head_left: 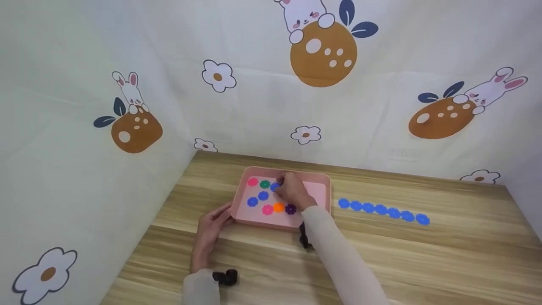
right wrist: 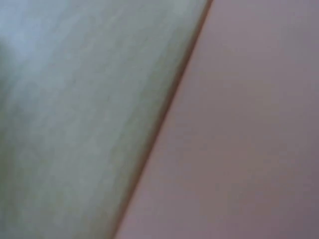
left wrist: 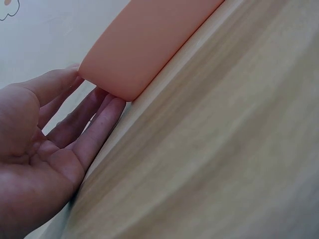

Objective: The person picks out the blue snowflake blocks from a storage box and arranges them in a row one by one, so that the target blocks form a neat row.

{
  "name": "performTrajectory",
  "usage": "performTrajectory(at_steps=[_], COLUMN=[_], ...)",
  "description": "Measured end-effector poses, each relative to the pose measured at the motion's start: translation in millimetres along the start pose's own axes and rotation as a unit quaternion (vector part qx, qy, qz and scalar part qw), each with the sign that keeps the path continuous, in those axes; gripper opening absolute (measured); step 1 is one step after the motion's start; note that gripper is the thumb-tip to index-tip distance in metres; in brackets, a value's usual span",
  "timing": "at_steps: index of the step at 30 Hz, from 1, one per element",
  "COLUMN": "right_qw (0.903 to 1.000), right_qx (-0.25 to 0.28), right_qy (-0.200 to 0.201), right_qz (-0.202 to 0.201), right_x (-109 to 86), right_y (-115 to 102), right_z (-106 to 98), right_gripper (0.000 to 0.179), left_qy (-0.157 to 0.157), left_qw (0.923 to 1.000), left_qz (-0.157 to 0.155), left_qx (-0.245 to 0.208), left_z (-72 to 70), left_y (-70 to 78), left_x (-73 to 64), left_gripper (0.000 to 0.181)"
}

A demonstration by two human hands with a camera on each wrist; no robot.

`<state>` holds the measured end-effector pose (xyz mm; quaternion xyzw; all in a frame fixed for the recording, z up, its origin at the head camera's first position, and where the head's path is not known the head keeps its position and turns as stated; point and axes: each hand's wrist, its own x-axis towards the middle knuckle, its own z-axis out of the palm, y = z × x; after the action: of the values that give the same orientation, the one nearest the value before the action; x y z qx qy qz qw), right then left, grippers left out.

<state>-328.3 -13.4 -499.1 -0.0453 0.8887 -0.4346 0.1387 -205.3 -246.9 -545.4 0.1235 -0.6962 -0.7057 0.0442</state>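
A pink tray on the wooden table holds several small flower-shaped plastic pieces. My right hand reaches over it, fingers curled down, pinching a blue flower-shaped piece; the fingertips are partly hidden. Close by lie a green piece, a blue piece, an orange piece and a dark purple piece. At the tray's near left corner my left hand touches the wall with extended fingers. The left wrist view shows those fingertips against the tray corner.
Right of the tray, a row of several blue flower-shaped pieces runs across the wooden table. Patterned cloth encloses the table's back and sides. The right wrist view has only the blurred tray wall beside a pale surface.
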Motion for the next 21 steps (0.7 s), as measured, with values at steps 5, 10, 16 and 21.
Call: performTrajectory(at_steps=[5,10,16,21], right_qw=[0.9990,0.9978,0.9952,0.9926], right_qx=[0.003,0.018,0.022,0.020], right_qy=[0.013,0.009,0.008,0.018], right_qz=[-0.042,-0.064,-0.095,-0.119], right_x=[-3.0,-6.2,-15.0,-27.6], right_y=[-2.8,-10.4,-19.2,-20.8], right_z=[-4.3,-10.3,-19.1,-27.9], right_gripper=[0.037,0.038,0.044,0.044], left_qy=[-0.003,0.007,0.009,0.003], left_qw=[0.9999,1.0000,0.9999,1.0000], left_qz=[0.009,0.005,-0.004,-0.003], left_qx=[-0.009,0.000,0.002,-0.001], left_z=[0.7,1.0,1.3,0.7], left_y=[-0.1,1.3,1.1,0.2], left_x=[0.7,1.0,2.1,1.8], left_gripper=[0.035,0.035,0.034,0.034])
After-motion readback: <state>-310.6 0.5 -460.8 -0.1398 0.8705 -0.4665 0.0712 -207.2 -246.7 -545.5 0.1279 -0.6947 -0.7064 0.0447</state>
